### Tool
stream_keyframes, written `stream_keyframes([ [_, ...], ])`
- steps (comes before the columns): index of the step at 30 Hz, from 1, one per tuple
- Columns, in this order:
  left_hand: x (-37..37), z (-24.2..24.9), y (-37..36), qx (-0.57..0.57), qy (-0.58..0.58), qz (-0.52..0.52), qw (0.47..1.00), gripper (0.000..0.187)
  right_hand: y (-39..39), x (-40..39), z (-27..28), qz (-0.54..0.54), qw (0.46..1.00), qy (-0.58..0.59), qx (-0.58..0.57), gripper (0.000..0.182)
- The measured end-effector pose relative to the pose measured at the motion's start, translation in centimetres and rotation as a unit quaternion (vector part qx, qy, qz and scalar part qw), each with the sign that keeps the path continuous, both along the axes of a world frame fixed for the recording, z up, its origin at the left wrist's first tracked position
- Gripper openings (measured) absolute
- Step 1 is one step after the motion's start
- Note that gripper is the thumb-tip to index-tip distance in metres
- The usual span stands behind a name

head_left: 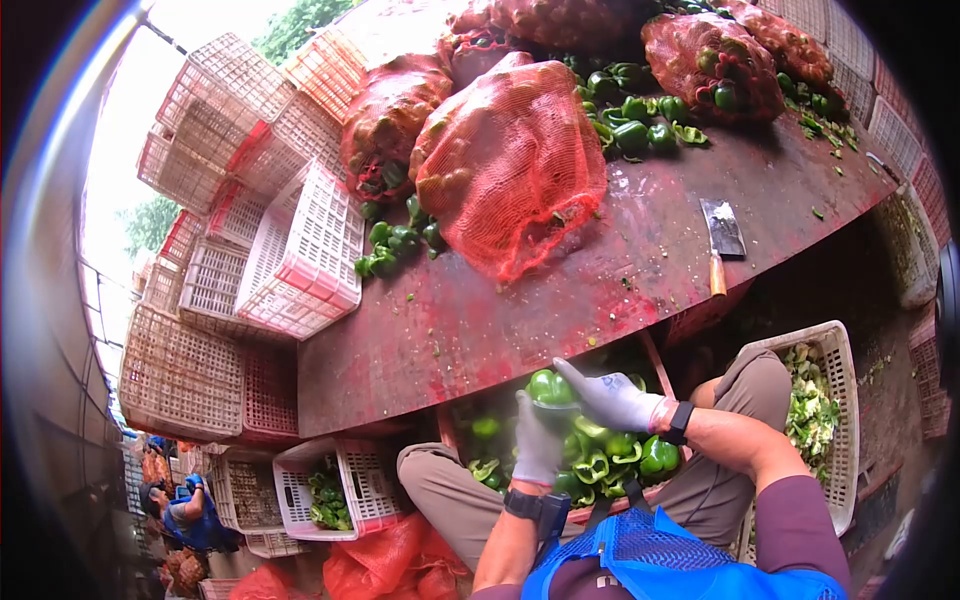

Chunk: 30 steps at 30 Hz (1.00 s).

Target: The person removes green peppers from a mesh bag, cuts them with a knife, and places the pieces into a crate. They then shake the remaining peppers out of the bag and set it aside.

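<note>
A green bell pepper (551, 386) is between my two gloved hands, above a crate full of peppers. My left hand (538, 440), in a white glove smeared by motion, grips its left and lower side. My right hand (612, 398), also gloved, closes on the pepper's right side with the thumb raised. A pale band crosses the pepper's lower edge; I cannot make out what it is. Under my hands lie whole and cut green peppers (597, 465), some showing hollow insides, in the crate between my legs.
A cleaver (722, 232) with a wooden handle lies near the table's (450, 335) edge. Red mesh sacks (515, 160) and loose peppers (640, 135) are on top. A crate of pepper scraps (838, 430) stands at my right, stacked crates (300, 255) at left. Another person (195, 515) is far left.
</note>
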<state>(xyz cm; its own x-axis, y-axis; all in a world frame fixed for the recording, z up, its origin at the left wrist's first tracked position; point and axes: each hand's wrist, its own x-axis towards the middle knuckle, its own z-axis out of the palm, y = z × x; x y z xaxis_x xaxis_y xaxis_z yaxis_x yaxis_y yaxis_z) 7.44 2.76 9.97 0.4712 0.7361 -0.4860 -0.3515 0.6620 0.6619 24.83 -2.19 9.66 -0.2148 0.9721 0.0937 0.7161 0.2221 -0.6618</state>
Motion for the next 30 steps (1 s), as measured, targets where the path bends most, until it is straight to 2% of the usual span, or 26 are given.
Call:
stream_keyframes([
  [2,0.0,-0.2,0.1,-0.023,-0.010,0.014,1.000,0.060,0.2,-0.7,-1.1,-0.022,1.000,-0.005,0.016,0.090],
  [6,-1.3,-1.9,-0.5,-0.006,0.042,0.019,0.999,0.058,-0.3,-1.5,-1.1,-0.015,0.997,-0.031,-0.065,0.087],
  [8,-3.1,-3.6,-0.8,0.075,0.102,-0.028,0.992,0.057,-0.6,-2.1,-2.4,-0.002,0.999,-0.035,-0.025,0.087],
  [10,-4.3,-3.7,-1.5,0.042,0.056,-0.059,0.996,0.053,-0.7,-2.5,-3.7,0.019,0.999,-0.031,0.003,0.088],
  [13,-5.7,-3.9,-2.5,-0.103,-0.082,-0.022,0.991,0.053,-0.4,-2.6,-4.2,0.055,0.998,-0.007,0.028,0.090],
  [14,-6.0,-3.3,-2.8,-0.109,-0.115,-0.019,0.987,0.051,-0.6,-2.9,-3.5,0.058,0.998,-0.005,-0.021,0.090],
  [17,-7.2,-3.6,-3.1,-0.090,-0.111,-0.015,0.990,0.049,-0.9,-5.0,-3.6,0.026,0.997,-0.068,-0.018,0.089],
  [18,-7.3,-3.6,-3.2,-0.081,-0.108,-0.006,0.991,0.048,-1.2,-5.8,-4.1,0.009,0.996,-0.055,-0.064,0.086],
  [21,-7.2,-3.8,-4.1,-0.061,-0.091,0.016,0.994,0.045,-1.1,-6.1,-4.5,0.006,0.995,-0.087,0.042,0.076],
  [22,-7.2,-3.7,-4.3,-0.064,-0.110,0.023,0.992,0.045,-1.1,-6.3,-4.6,0.002,0.995,-0.099,0.032,0.074],
  [26,-7.1,-1.6,-4.9,-0.039,-0.042,0.020,0.998,0.047,-1.9,-7.3,-4.0,0.010,0.997,-0.072,-0.005,0.070],
  [29,-7.6,-1.9,-4.5,-0.065,-0.061,0.015,0.996,0.050,-1.2,-6.9,-5.5,0.007,0.999,-0.041,0.021,0.071],
  [30,-7.7,-2.5,-4.5,-0.064,-0.048,0.017,0.997,0.057,-1.3,-6.8,-5.9,0.000,0.999,-0.029,0.044,0.067],
])
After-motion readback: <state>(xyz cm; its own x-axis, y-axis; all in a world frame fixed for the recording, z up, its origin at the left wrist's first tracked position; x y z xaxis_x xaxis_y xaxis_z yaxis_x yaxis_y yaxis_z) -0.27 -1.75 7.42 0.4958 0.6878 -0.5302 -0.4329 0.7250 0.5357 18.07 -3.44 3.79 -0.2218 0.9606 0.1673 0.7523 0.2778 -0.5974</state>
